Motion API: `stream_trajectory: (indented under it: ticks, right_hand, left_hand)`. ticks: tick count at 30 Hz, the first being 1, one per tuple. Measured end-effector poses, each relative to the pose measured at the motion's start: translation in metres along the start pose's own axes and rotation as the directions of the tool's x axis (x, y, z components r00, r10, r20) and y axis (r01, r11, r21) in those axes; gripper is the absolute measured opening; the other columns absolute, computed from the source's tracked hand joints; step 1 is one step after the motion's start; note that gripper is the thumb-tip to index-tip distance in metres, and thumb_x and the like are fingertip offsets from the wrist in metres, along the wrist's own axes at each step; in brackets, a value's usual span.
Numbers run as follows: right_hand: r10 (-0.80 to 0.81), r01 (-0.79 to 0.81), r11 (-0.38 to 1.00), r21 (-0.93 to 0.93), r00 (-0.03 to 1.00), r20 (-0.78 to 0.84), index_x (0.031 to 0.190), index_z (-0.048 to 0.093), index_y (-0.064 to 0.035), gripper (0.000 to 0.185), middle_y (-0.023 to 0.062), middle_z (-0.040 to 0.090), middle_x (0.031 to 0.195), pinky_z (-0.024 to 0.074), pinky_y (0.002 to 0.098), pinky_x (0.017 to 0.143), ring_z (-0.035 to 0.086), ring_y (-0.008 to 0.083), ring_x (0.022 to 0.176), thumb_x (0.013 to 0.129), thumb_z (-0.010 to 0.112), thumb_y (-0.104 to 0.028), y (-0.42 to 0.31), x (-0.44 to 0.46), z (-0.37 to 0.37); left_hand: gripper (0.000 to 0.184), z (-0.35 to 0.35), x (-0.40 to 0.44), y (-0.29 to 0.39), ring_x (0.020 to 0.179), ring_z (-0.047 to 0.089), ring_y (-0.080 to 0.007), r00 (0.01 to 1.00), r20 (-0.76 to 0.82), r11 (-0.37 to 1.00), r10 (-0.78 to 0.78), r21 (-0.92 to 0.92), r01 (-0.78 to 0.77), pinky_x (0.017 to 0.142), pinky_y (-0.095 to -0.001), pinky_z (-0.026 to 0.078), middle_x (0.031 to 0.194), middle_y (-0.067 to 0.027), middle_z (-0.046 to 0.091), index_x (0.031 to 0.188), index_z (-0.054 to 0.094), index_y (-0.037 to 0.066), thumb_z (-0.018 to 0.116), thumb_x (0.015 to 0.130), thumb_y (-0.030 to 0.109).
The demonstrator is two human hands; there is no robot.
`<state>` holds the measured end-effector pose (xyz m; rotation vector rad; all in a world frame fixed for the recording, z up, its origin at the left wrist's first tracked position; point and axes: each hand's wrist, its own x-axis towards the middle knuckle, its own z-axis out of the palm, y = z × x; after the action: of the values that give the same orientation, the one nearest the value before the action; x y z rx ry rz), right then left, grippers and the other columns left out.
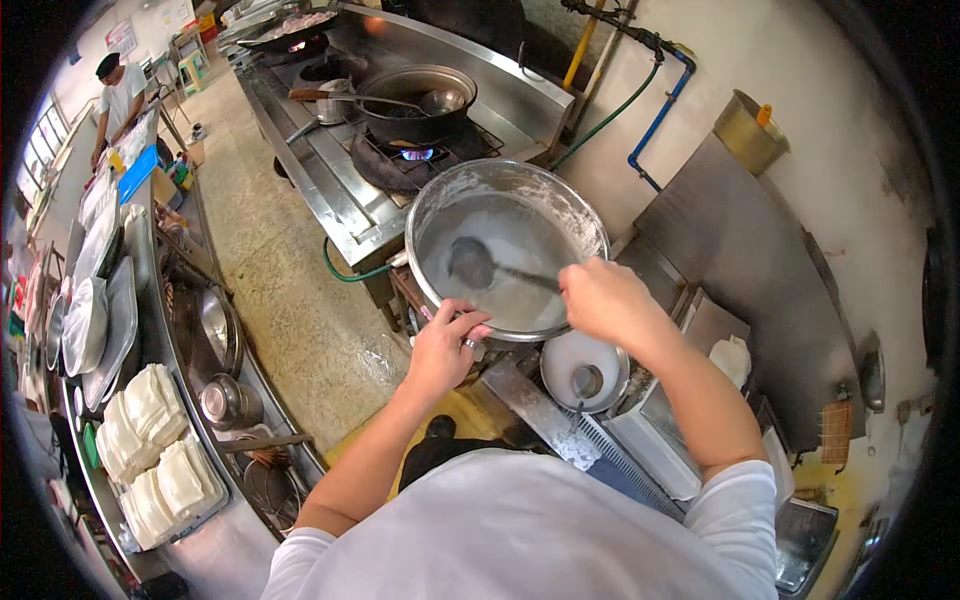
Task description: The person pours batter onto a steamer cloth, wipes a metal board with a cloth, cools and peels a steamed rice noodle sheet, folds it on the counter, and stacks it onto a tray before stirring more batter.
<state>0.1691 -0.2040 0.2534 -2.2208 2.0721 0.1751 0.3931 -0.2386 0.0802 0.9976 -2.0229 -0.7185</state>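
Observation:
A large metal bowl (428,215) holds a cloudy whitish liquid, with white residue caked along its inner wall. My right hand (605,298) is closed around the handle of a ladle (472,263), whose round head lies in the liquid near the middle of the bowl. At the bowl's near left rim, my left hand (452,342) grips the edge, a ring on one finger. Just below the bowl, a smaller white basin (553,378) has another ladle (587,381) inside it.
Beyond the bowl, a wok (415,125) with a ladle sits over a lit burner on the steel stove (345,215). Stacked white cloth-like sheets (150,440) lie on the left counter (215,555). A person (122,98) in a dark cap stands far left.

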Motion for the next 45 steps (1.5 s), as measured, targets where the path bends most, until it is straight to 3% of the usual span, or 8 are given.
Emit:
stream_trajectory:
  ticks: [7,13,19,25,31,35,38,45]
  right_hand:
    - [-0.051,0.095,0.986,-0.14,0.955,0.293,0.093,0.076,0.0003,0.017,0.0234,0.075,0.091,0.0611,0.0492,0.08,0.075,0.0411,0.09,0.081,0.066,-0.007,-0.05,-0.029,-0.065]
    - [0.098,-0.098,0.995,0.003,0.994,-0.046,0.089,0.076,0.0,0.014,0.0239,0.075,0.09,0.0615,0.0482,0.08,0.075,0.0396,0.088,0.08,0.067,-0.007,-0.006,0.002,0.003]
    - [0.014,0.017,0.993,-0.116,0.966,0.26,0.092,0.076,-0.0028,0.015,0.0246,0.074,0.091,0.0586,0.051,0.081,0.073,0.0422,0.087,0.084,0.065,-0.008,-0.055,-0.031,-0.059]
    - [0.205,-0.203,0.977,0.064,0.978,-0.024,0.087,0.075,0.0003,0.013,0.0236,0.075,0.092,0.0607,0.0492,0.082,0.075,0.041,0.091,0.078,0.068,-0.006,-0.024,-0.001,0.008]
    - [0.162,-0.15,0.987,-0.064,0.946,0.281,0.093,0.075,-0.0001,0.017,0.0254,0.073,0.092,0.0577,0.0516,0.083,0.072,0.0439,0.089,0.086,0.065,-0.012,-0.068,-0.024,-0.053]
    - [0.185,-0.21,0.907,0.366,0.977,0.102,0.098,0.076,0.0023,0.021,0.0269,0.073,0.089,0.0586,0.0458,0.07,0.074,0.0386,0.076,0.09,0.067,-0.016,-0.03,-0.01,0.004]
    - [0.418,-0.522,0.64,0.563,0.852,0.315,0.113,0.072,0.0025,0.03,0.0183,0.075,0.087,0.0565,0.0397,0.062,0.073,0.0251,0.069,0.093,0.071,-0.019,-0.026,-0.016,0.006]
    - [0.476,-0.307,0.44,0.844,0.877,0.071,0.145,0.05,0.0021,0.063,0.0182,0.075,0.103,0.0567,0.0374,0.074,0.073,0.0214,0.08,0.092,0.074,-0.02,-0.025,-0.094,0.068]
  left_hand:
    - [0.019,0.0,0.0,-0.004,0.094,0.07,-0.0302,0.999,0.029,0.999,-0.013,-0.029,0.014,0.079,-0.0421,0.058,0.113,-0.0086,0.065,0.111,0.078,0.013,0.074,0.095,0.022]
    - [0.019,0.0,0.0,-0.009,0.092,0.07,-0.0304,0.999,0.031,1.0,0.015,-0.026,-0.015,0.078,-0.0426,0.058,0.112,-0.0074,0.066,0.11,0.078,0.014,0.073,0.095,0.024]
    - [0.02,-0.002,0.001,-0.009,0.09,0.07,-0.0308,0.999,0.033,0.998,0.034,-0.051,-0.032,0.075,-0.0431,0.057,0.111,-0.0059,0.065,0.11,0.077,0.016,0.072,0.096,0.028]
    - [0.019,-0.004,0.004,-0.013,0.09,0.07,-0.0319,0.997,0.026,0.996,0.071,-0.054,-0.07,0.073,-0.0437,0.057,0.109,-0.0069,0.065,0.11,0.077,0.016,0.073,0.095,0.027]
    - [0.017,-0.005,0.007,-0.012,0.091,0.069,-0.034,0.996,0.048,0.993,0.077,-0.091,-0.073,0.076,-0.0453,0.056,0.109,-0.0099,0.064,0.11,0.077,0.013,0.074,0.093,0.018]
    - [0.017,-0.004,0.006,-0.012,0.088,0.069,-0.034,0.996,0.032,0.991,0.087,-0.106,-0.083,0.074,-0.0447,0.056,0.107,-0.0088,0.064,0.11,0.077,0.014,0.074,0.093,0.019]
    - [0.017,-0.003,0.005,-0.013,0.088,0.069,-0.0336,0.997,0.025,0.99,0.077,-0.117,-0.073,0.073,-0.0438,0.056,0.109,-0.0086,0.064,0.11,0.076,0.013,0.074,0.094,0.019]
    - [0.022,-0.009,-0.008,0.022,0.086,0.07,-0.0269,0.999,0.003,0.969,0.05,-0.241,-0.048,0.071,-0.0367,0.057,0.117,-0.0124,0.066,0.116,0.074,0.006,0.073,0.095,0.01]
